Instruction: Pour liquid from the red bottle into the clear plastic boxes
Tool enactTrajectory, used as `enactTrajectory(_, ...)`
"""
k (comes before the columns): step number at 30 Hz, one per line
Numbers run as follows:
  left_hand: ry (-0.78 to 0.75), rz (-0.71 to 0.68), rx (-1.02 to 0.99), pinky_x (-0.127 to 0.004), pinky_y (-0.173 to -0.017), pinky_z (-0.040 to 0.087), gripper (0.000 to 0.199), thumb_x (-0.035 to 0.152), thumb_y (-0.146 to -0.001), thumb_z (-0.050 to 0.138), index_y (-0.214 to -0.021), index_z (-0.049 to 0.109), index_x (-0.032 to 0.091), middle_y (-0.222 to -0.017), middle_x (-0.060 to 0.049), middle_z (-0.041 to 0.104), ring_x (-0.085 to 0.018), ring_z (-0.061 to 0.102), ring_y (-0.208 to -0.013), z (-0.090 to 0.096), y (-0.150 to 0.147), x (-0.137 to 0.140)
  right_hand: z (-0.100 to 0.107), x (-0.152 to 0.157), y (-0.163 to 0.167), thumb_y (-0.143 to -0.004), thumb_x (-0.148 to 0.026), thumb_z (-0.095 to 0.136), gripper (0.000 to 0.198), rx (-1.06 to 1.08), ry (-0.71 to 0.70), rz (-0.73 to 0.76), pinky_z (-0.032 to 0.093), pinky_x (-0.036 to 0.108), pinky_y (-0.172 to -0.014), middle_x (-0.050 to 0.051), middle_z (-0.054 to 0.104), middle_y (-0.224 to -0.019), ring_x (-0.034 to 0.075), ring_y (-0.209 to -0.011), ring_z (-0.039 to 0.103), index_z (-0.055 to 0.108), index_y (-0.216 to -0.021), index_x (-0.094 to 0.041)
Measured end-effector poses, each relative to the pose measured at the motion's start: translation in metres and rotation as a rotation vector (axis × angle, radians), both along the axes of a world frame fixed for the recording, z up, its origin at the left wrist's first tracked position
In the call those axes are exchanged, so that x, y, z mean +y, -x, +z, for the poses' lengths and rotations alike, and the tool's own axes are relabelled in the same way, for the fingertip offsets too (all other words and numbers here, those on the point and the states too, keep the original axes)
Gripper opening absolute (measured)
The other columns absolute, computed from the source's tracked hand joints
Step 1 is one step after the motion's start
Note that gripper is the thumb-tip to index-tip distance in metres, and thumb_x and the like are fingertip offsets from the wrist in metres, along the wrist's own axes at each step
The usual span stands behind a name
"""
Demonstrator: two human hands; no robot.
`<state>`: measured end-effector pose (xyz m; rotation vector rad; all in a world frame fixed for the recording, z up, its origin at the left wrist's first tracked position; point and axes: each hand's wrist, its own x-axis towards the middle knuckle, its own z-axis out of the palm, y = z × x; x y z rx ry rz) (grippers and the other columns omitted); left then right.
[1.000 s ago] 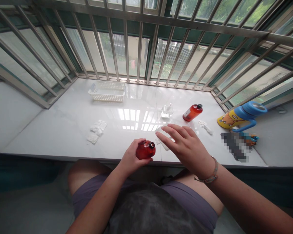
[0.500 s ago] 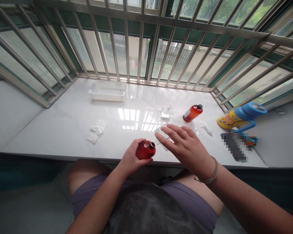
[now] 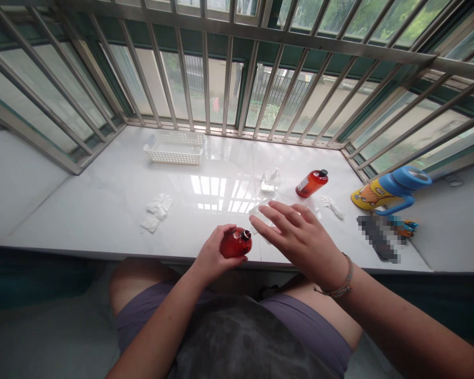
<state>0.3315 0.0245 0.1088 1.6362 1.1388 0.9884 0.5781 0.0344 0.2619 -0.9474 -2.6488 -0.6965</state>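
My left hand is wrapped round a red, see-through bottle near the front edge of the counter. The bottle's dark neck is uncapped and points up and to the right. Close to that neck, my right hand grips a clear container, its fingers stretched along the far side. Most of the container is hidden by the fingers, so its exact kind cannot be made out. Beyond the right hand, a second red bottle with a black cap and white label stands on the counter. A small clear bottle is left of it.
A white plastic basket sits at the back left. Crumpled white tissue lies left of my hands, another white piece to the right. A blue-yellow flask and a blurred-out dark object are far right. Metal bars line the window.
The clear container in my right hand has tilted slightly beside the red bottle's neck. The left hand and the red bottle stay in place.
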Motion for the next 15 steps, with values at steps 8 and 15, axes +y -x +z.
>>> enactTrajectory(8, 0.007, 0.0, -0.011, -0.049, -0.114, 0.052, 0.08, 0.035, -0.074, 0.097, -0.142, 0.055, 0.033, -0.143, -0.007, 0.064, -0.03, 0.065, -0.131, -0.0003, -0.0005, 0.0002, 0.0017, 0.0, -0.0006, -0.105, -0.01, 0.057, 0.042, -0.014, -0.014, 0.021, 0.042, 0.047, -0.106, 0.008, 0.073, -0.144, 0.03, -0.135, 0.063, 0.063, -0.144, -0.023)
enactTrajectory(15, 0.012, 0.001, -0.008, -0.05, -0.114, 0.052, 0.08, 0.037, -0.074, 0.097, -0.142, 0.055, 0.032, -0.143, -0.008, 0.065, -0.03, 0.065, -0.131, 0.0, -0.0003, -0.0001, 0.0035, 0.0001, -0.0006, -0.105, -0.011, 0.059, 0.044, -0.018, -0.027, 0.022, 0.042, 0.046, -0.107, 0.008, 0.072, -0.145, 0.029, -0.137, 0.062, 0.062, -0.146, -0.025)
